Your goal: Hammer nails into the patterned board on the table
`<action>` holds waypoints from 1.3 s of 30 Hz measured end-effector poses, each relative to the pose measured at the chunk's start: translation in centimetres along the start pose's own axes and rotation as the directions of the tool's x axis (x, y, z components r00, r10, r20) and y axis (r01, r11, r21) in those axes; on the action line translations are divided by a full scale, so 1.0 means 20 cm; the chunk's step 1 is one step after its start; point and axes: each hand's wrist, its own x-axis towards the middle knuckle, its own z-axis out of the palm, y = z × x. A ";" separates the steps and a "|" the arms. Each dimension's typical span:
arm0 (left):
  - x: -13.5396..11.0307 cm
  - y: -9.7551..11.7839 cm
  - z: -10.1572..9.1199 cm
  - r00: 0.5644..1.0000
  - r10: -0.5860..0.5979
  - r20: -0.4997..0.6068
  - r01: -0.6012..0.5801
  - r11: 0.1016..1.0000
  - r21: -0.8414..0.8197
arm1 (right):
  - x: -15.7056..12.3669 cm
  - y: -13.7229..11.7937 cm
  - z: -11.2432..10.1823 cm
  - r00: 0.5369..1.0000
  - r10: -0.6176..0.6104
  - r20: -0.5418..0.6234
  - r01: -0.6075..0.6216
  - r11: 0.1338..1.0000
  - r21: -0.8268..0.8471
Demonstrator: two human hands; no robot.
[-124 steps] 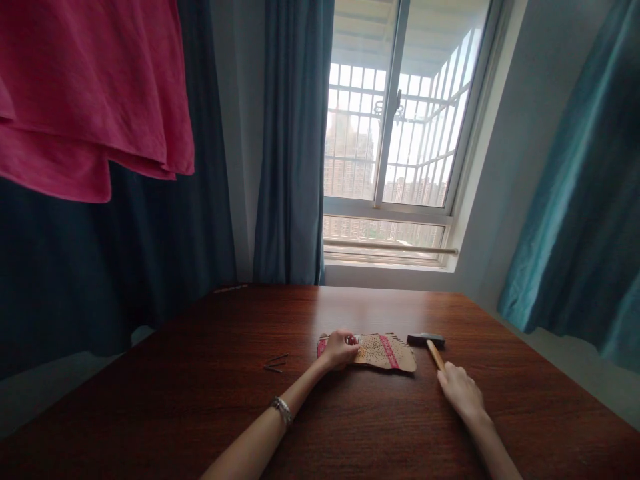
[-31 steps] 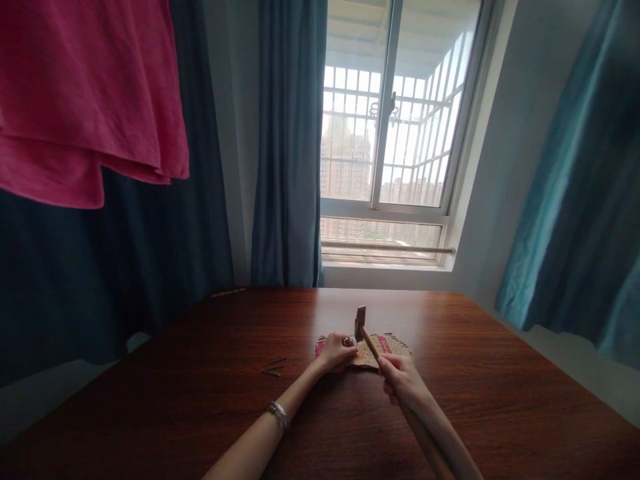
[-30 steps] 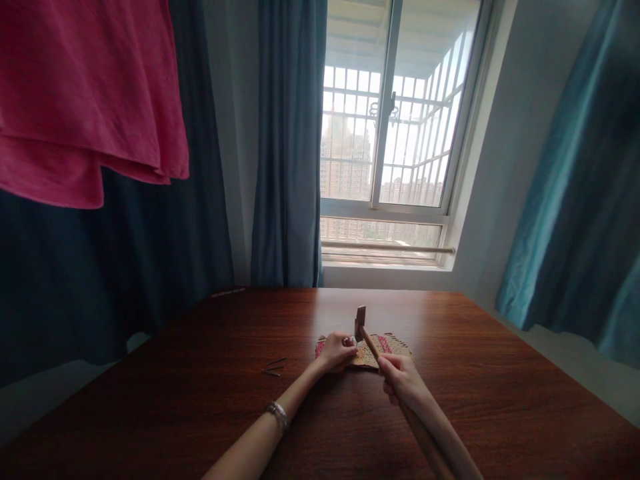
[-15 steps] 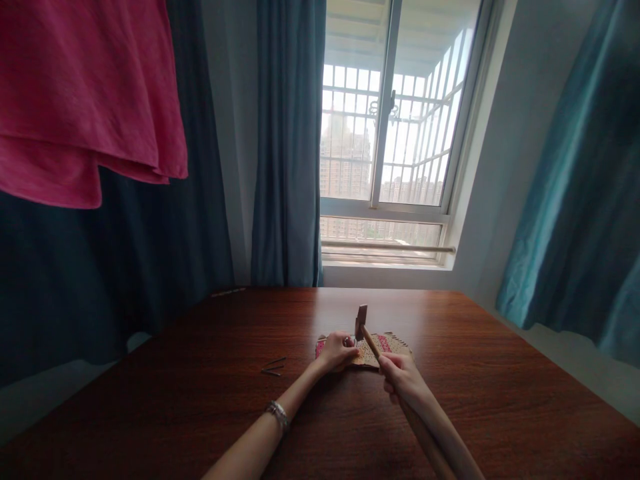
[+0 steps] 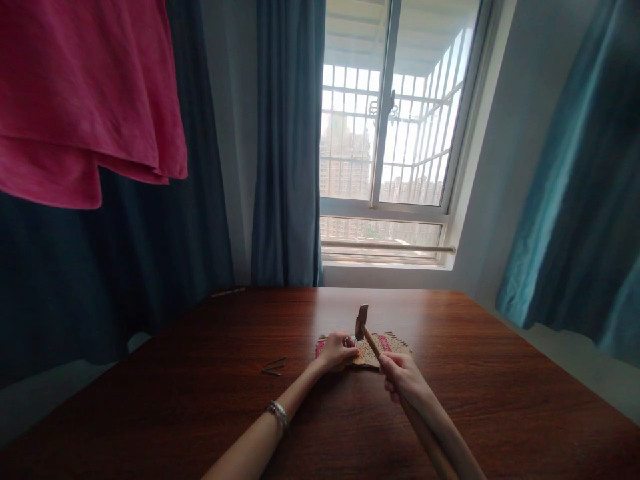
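here, left hand (image 5: 337,351): over the left part of the patterned board (image 5: 369,359), its fingers pinching a thin upright nail (image 5: 357,343), too small to make out fully
right hand (image 5: 399,373): nearer and to the right, fingers wrapped around the wooden handle of the hammer (image 5: 361,323)
hammer: head tilted, right above the nail; whether they touch, I cannot tell
patterned board: flat in the middle of the worktop (image 5: 200,400), dotted, with pink bands, partly covered by the left hand
loose nails (image 5: 273,367): a few dark ones, lying on the worktop left of the patterned board
left forearm (image 5: 250,447): wears a silvery bracelet (image 5: 278,413)
window (image 5: 386,133): beyond the worktop's far edge
pink cloth (image 5: 90,100): hanging at the left, before a dark blue curtain (image 5: 200,220)
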 end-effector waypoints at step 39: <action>0.02 -0.02 0.02 0.999 -0.028 0.018 0.030 0.993 -0.116 | -0.04 -0.02 0.03 0.999 -0.013 -0.033 0.014 1.000 0.012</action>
